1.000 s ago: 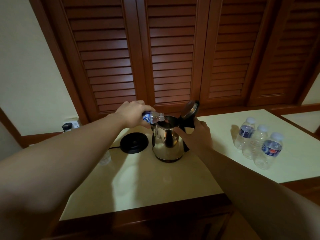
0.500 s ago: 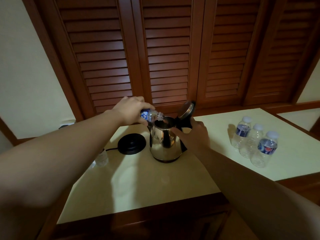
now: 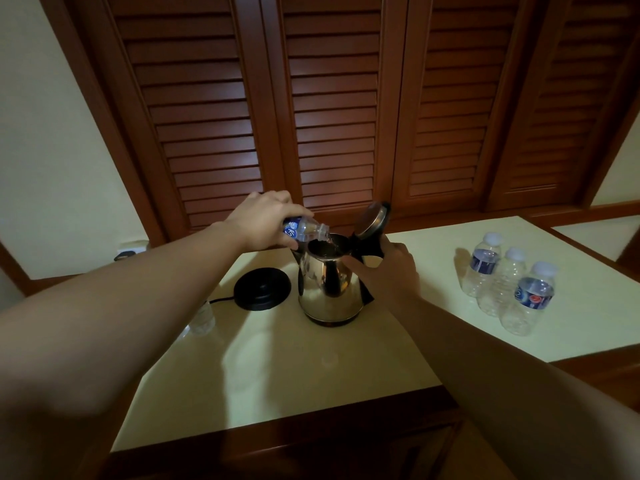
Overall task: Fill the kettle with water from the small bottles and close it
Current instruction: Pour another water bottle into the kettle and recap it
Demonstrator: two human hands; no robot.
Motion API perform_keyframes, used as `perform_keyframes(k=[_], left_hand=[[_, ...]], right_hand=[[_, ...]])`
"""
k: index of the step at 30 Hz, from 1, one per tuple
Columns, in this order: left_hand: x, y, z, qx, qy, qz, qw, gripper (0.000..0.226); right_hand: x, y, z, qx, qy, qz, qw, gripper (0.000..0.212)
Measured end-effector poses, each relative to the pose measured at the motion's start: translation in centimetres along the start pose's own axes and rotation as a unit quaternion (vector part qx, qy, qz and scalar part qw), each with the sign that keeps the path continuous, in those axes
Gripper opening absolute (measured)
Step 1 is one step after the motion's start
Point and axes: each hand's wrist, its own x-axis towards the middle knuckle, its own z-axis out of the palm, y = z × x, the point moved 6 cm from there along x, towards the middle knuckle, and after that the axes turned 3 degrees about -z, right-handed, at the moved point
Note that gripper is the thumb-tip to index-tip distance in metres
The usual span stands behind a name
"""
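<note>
Both hands are busy mid-pour, the left hand (image 3: 265,216) gripping a small clear plastic bottle (image 3: 304,229) tipped over the open steel kettle (image 3: 329,282), the right hand (image 3: 389,271) holding its black handle; three capped bottles (image 3: 509,289) beyond the right hand wait, lid (image 3: 374,220) still up.

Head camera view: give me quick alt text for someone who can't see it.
The left hand tips a small bottle over the open steel kettle, lid raised, while the right hand grips its handle. The kettle stands on a pale countertop beside its black base; three capped bottles stand to the right.
</note>
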Motion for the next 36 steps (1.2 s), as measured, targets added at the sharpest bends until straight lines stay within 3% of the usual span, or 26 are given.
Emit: perform_keyframes(k=[7,28,36], left_hand=[[0.2,0.0,0.6,-0.031,0.009,-0.007,0.999,0.075],[0.1,-0.4,-0.3,0.016,0.003,0.007,1.0,0.081],[0.0,-0.4,-0.3,-0.008,0.008,-0.006,1.0,0.067]], right_hand=[[-0.1,-0.2,-0.2,0.002,0.0,-0.005,1.0,0.099],[0.2,0.1,0.0,-0.004,-0.007,-0.002,1.0,0.097],[-0.1,-0.1,-0.2,-0.007,-0.006,-0.005,1.0,0.099]])
